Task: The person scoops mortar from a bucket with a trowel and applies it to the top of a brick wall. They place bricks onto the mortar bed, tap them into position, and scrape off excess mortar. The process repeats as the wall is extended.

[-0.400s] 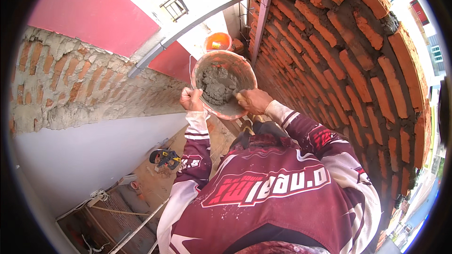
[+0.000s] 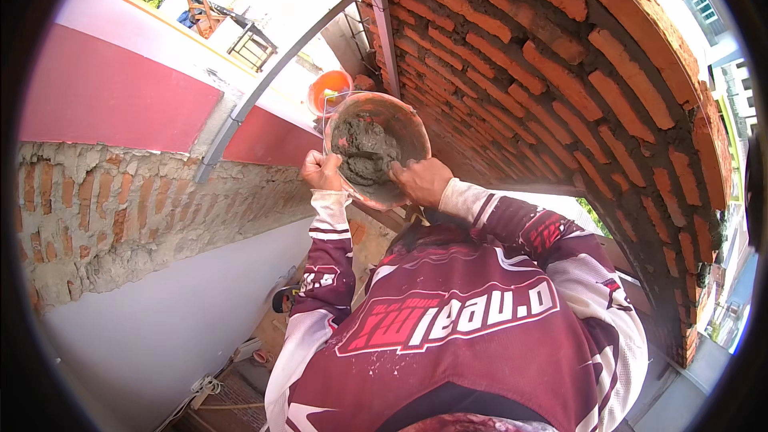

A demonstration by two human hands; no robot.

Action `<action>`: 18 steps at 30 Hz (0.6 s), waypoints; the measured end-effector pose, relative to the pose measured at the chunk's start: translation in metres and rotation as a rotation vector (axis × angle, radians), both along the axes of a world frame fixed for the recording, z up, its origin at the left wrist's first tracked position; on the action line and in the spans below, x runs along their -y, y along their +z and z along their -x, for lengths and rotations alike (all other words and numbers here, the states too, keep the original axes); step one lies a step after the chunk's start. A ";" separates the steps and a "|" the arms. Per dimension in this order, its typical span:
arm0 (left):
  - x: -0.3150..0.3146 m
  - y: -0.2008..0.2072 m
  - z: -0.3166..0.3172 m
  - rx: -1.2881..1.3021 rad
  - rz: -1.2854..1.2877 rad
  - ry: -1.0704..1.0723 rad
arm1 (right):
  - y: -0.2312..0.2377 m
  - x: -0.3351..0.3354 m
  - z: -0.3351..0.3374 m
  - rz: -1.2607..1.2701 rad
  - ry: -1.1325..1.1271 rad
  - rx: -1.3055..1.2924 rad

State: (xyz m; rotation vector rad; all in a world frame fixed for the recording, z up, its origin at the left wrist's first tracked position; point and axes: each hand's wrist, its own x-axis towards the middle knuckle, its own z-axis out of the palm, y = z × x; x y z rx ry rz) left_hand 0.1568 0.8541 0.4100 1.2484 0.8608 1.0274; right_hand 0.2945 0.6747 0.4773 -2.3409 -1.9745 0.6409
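A bucket [image 2: 414, 130] with an orange, mortar-smeared wall is tilted in front of me, its mouth facing up toward me. Wet grey mortar [image 2: 364, 140] lies inside. My left hand [image 2: 322, 170] is closed on the left side of the bucket's rim. Inside the near right part of the mouth, my right hand [image 2: 422, 180] is closed round what looks like the handle of a trowel; its blade is mostly sunk in the mortar. The fingers partly hide the tool.
To the right rises a brick wall [image 2: 552, 88] with dark mortar joints. A second orange bucket [image 2: 328, 86] stands just beyond mine. A grey curved bar [image 2: 272, 80] crosses at upper left, above an old, rough brick wall [image 2: 104, 200] and a white wall [image 2: 176, 288].
My view has shifted, so the brick wall and second bucket sit farther left. My right hand has moved slightly left, deeper over the mortar, and the mortar's surface is newly disturbed.
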 end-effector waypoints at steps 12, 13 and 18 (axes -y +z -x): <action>0.061 0.025 -0.068 -0.083 -0.231 -0.285 | -0.039 0.080 -0.070 0.162 -0.379 -0.269; 0.061 0.026 -0.071 -0.047 -0.195 -0.284 | -0.045 0.094 -0.073 0.340 -0.696 -0.866; 0.064 0.020 -0.069 -0.046 -0.062 -0.340 | -0.073 0.135 -0.045 0.236 -0.695 -1.414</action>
